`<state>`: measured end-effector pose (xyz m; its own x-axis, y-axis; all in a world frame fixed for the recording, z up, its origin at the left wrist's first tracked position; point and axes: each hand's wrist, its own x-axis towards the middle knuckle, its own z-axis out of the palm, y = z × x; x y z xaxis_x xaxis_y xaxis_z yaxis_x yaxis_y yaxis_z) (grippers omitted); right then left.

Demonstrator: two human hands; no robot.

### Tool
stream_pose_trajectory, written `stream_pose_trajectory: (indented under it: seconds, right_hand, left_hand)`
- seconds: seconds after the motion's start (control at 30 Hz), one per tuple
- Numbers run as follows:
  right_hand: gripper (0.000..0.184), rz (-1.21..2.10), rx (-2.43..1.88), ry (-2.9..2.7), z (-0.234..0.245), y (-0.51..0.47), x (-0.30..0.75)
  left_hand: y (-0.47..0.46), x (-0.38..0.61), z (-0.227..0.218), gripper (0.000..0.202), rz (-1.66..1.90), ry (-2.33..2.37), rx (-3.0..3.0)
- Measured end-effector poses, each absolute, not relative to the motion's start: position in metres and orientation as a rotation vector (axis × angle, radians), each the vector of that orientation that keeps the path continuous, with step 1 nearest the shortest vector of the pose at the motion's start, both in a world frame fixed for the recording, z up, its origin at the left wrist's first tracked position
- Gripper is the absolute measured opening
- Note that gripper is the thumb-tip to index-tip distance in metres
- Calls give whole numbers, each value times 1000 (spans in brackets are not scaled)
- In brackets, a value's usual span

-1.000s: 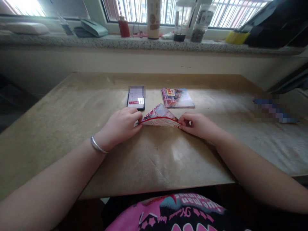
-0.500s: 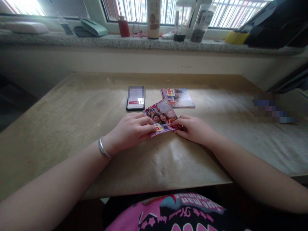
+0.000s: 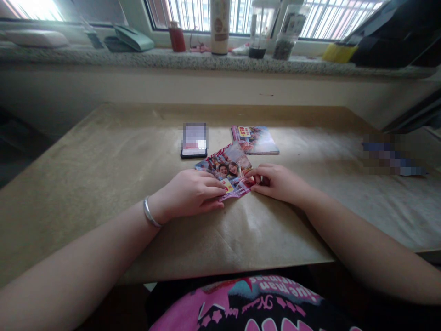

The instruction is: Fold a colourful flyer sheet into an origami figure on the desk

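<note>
A colourful printed paper sheet (image 3: 229, 168) lies flat on the brown paper-covered table (image 3: 103, 170), turned at an angle. My left hand (image 3: 191, 193), with a silver bracelet on the wrist, presses its fingers down on the sheet's near-left corner. My right hand (image 3: 275, 181) pinches the sheet's right corner with closed fingers. A stack of similar printed sheets (image 3: 255, 139) lies just beyond, to the right. A black phone (image 3: 194, 145) lies face up behind the sheet, to the left.
A granite windowsill (image 3: 206, 59) behind the table carries a red cup (image 3: 177, 39), a tall bottle (image 3: 220, 25), jars and a teal case (image 3: 134, 39). A blurred blue object (image 3: 392, 156) lies at the table's right side.
The sheet was folded into a triangle held up between both hands; it has since been opened and laid flat, picture side up. Both hands moved inward onto its near corners.
</note>
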<state>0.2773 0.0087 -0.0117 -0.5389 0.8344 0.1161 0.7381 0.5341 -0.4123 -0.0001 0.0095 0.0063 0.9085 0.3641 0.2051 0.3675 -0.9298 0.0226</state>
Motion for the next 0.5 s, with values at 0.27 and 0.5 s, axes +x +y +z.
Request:
stream_pose_trajectory:
  seconds: [0.27,0.5]
  right_hand:
    - [41,402,-1371,-2488,-12,8,276]
    - [28,439,-1284,-2489,-13,9,278]
  left_hand:
    - [6,3,9,29,-245,-563,-2978]
    - [-1,6,13,19,-131,-431,-2920]
